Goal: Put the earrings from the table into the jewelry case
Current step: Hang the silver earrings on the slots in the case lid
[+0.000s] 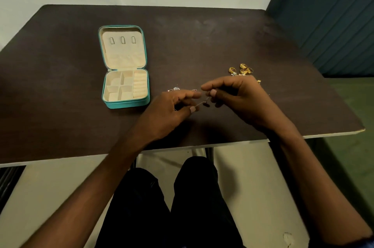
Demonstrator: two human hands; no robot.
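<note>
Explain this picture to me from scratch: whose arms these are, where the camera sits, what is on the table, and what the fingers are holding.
There is no machine here. A person wears a wide-angle camera on the head, so you look down along their own arms, with their dark-trousered legs below.

The left hand and the right hand meet over a dark table. Between them, the fingers pinch a thin, pale wire-like piece with a small dark bit on it, probably an earring; it is too small to be sure.

To the left lies an open teal jewelry case with cream compartments that look empty. Beyond the right hand sits a cluster of gold jewelry, and a few small sparkly pieces lie just beyond the left hand.
</note>
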